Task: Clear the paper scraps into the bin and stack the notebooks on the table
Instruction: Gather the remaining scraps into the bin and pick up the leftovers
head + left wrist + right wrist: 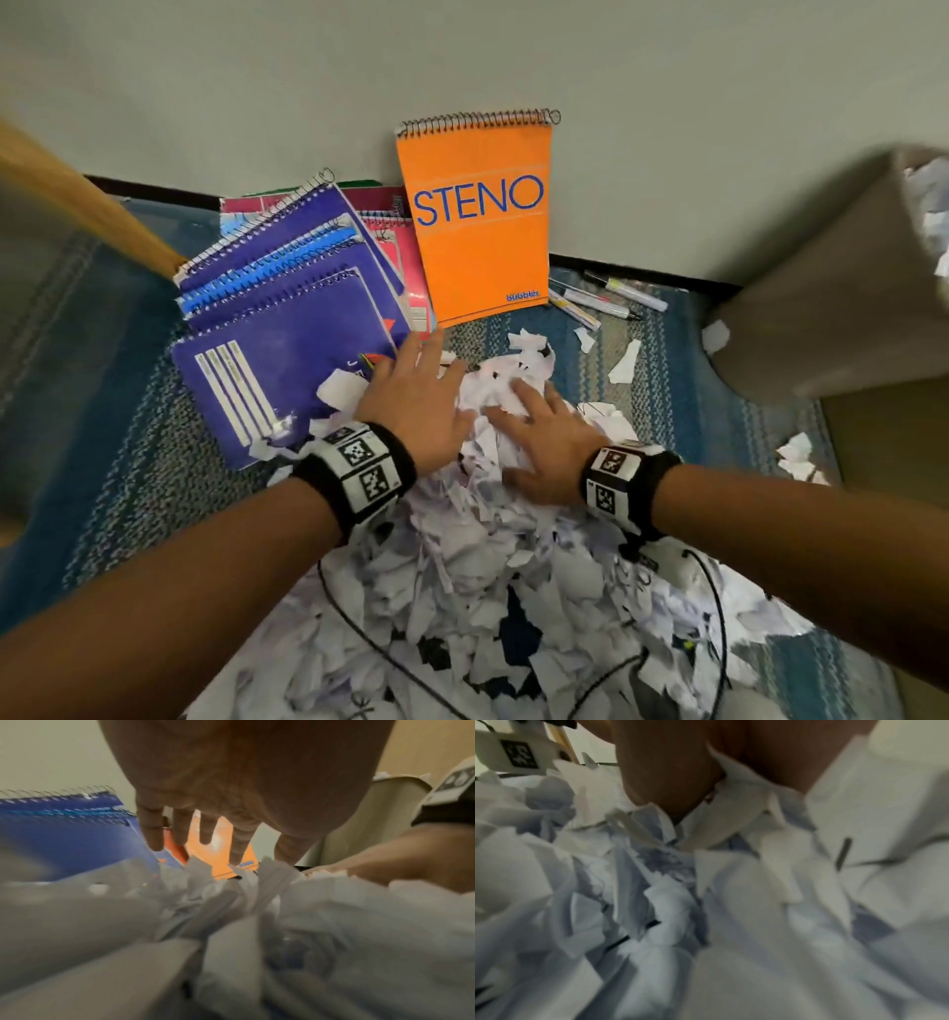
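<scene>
Gathering step: you have both hands laid on the top of the paper scrap heap (493, 539), so the job in hand looks like scooping a load for the bin (842, 308).
Scrap heap: it spreads over the striped rug (128, 411) from your forearms up to the notebooks; rake inward from both sides and cup underneath, so that loose bits do not spill on the lift.
Bin: it stands at the right, near the heap, with paper already showing at its rim; only part of it is in the head view, so how full it is stays unclear.
Purple notebooks (287, 318): fanned on the rug at the left, with scraps on the lowest cover; sweep those off without dragging the books.
Orange STENO pad (480, 221): it leans upright on the wall, untouched.
Left hand (416, 401): spread wide, fingers straight, holding nothing.
Right hand (544, 437): flat on the paper, fingers relaxed, no grip yet.
Markers (601, 300): they lie near the pad; keep them out of the scoop.
Hidden: the table is not clearly seen, and the right wrist view is all blurred paper.
</scene>
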Available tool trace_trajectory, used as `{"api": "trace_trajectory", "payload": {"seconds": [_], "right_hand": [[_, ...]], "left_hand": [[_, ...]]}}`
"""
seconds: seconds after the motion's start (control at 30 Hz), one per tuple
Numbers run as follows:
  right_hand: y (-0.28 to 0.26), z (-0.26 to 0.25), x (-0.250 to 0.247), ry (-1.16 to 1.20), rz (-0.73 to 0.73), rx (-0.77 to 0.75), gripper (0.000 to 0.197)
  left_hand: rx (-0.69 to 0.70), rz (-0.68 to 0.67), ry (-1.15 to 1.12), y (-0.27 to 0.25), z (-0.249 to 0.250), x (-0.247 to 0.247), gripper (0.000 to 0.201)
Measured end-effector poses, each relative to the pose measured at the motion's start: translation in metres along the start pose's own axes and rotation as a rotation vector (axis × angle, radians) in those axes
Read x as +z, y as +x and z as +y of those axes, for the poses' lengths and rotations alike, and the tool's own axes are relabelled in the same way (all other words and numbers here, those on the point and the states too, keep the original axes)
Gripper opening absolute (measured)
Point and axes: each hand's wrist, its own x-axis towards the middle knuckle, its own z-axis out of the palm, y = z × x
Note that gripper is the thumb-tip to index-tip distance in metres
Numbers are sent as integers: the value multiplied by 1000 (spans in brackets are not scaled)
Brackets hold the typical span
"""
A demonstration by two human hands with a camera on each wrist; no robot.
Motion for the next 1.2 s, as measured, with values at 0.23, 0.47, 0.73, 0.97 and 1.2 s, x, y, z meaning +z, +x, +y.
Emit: {"api": "trace_trajectory", "payload": {"seconds": [0.23,0.47,0.73,0.97,1.2], "right_hand": [[4,3,3,-2,-41,18,78],[-2,13,-5,-19,-70,-67,84],[-41,41,-14,165,-76,-293,77],[-89,105,18,343,391,-77,68],[-136,177,93,464,256,720,84]], "left_hand": [[53,-155,-219,-6,33,49,63],[4,-257,-108,-7,42,52,80],[195,-531,-33,-28,32,-3,79],[77,-139,-122,0,39,-31,72],[75,35,116,7,8,-10,23]]}}
